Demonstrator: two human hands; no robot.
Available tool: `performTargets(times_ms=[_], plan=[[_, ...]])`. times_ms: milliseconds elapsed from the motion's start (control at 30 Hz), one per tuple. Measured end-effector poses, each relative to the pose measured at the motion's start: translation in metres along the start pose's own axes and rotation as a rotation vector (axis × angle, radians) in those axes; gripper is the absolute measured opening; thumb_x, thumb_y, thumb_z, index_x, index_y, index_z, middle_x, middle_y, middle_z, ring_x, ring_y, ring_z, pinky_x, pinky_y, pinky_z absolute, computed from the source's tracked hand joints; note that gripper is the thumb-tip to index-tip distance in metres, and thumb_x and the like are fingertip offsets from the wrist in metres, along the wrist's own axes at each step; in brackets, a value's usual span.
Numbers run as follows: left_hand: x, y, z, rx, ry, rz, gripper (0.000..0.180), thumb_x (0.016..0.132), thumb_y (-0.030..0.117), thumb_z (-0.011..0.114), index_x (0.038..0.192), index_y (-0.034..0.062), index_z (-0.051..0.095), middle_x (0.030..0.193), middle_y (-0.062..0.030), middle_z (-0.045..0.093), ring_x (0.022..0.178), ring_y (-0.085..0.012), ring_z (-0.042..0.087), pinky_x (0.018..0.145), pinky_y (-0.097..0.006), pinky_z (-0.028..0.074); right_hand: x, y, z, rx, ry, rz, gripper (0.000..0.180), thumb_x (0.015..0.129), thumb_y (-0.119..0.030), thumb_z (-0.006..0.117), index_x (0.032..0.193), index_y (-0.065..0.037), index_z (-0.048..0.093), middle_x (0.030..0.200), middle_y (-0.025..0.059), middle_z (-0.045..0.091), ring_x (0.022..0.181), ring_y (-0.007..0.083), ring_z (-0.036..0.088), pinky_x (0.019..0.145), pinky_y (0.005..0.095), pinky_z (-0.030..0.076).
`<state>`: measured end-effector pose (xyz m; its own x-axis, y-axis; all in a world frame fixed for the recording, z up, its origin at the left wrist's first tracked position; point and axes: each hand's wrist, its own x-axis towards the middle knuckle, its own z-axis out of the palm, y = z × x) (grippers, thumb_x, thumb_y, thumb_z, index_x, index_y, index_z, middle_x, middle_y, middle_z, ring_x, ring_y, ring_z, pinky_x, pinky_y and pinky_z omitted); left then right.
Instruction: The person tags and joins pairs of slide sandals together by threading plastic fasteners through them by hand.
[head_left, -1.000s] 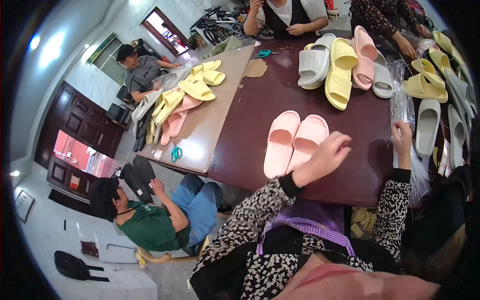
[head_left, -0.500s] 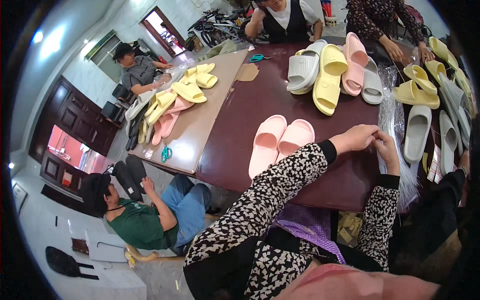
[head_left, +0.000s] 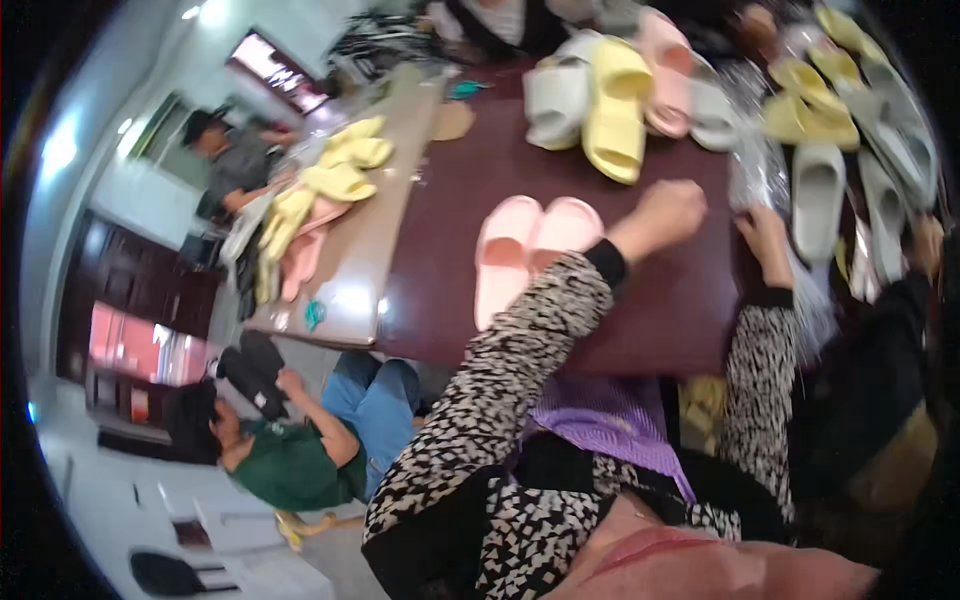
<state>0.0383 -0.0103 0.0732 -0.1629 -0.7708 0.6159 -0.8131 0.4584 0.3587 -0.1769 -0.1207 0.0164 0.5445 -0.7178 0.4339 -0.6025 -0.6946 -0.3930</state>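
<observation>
Closed into a fist, my left hand (head_left: 668, 218) hangs over the dark red table (head_left: 430, 230); whatever its fingers hold is hidden. A pair of pink slide slippers (head_left: 503, 255) lies just left of it, partly covered by my left sleeve. My right hand (head_left: 766, 242) is at the edge of a bundle of thin clear plastic strands (head_left: 750, 150); its fingers are blurred, so their grip does not show. Beyond my left hand lie a yellow slipper (head_left: 613, 120), a pink slipper (head_left: 668, 85) and grey slippers (head_left: 556, 105).
More grey and yellow slippers (head_left: 818, 205) lie at the right, near another person's hand (head_left: 928, 245). A lighter table (head_left: 350, 250) on the left bears a slipper pile (head_left: 340, 180) and teal scissors (head_left: 315, 315). People sit at left; one in green (head_left: 300, 460) holds dark slippers.
My hands have come apart. The left has moved left as a fist, and the right has gone to the plastic strands. The whole view has shifted, and the scene sits higher.
</observation>
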Motion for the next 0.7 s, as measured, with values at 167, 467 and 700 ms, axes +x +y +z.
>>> performTargets(times_ms=[167, 467, 700], plan=[[-0.023, -0.003, -0.036, -0.145, 0.045, -0.318, 0.014, 0.083, 0.016, 0.059, 0.081, 0.0038, 0.066, 0.081, -0.0185, 0.064, 0.077, -0.0365, 0.063, 0.067, -0.043, 0.051, 0.015, 0.002, 0.011, -0.042, 0.069, 0.019, 0.032, 0.073, -0.023, 0.071, 0.1, -0.006, 0.064, 0.096, 0.0135, 0.063, 0.093, 0.0337, 0.06, 0.08, 0.0413, 0.048], [-0.078, -0.004, -0.11, -0.097, 0.188, -0.511, 0.012, 0.085, 0.01, 0.06, 0.083, -0.0018, 0.061, 0.07, -0.0132, 0.062, 0.062, -0.0212, 0.06, 0.06, -0.034, 0.047, 0.0, -0.003, 0.001, -0.002, 0.052, 0.118, 0.037, 0.074, -0.027, 0.072, 0.105, -0.008, 0.065, 0.103, 0.0125, 0.063, 0.101, 0.0322, 0.058, 0.088, 0.0413, 0.045], [-0.118, 0.038, -0.156, 0.031, 0.262, -0.597, 0.008, 0.085, 0.005, 0.06, 0.083, -0.0019, 0.061, 0.071, -0.0134, 0.06, 0.062, -0.0218, 0.058, 0.06, -0.034, 0.046, 0.002, -0.001, 0.008, -0.049, 0.043, 0.083, 0.036, 0.076, -0.027, 0.07, 0.105, -0.007, 0.065, 0.105, 0.0125, 0.064, 0.099, 0.0318, 0.059, 0.089, 0.0413, 0.045]])
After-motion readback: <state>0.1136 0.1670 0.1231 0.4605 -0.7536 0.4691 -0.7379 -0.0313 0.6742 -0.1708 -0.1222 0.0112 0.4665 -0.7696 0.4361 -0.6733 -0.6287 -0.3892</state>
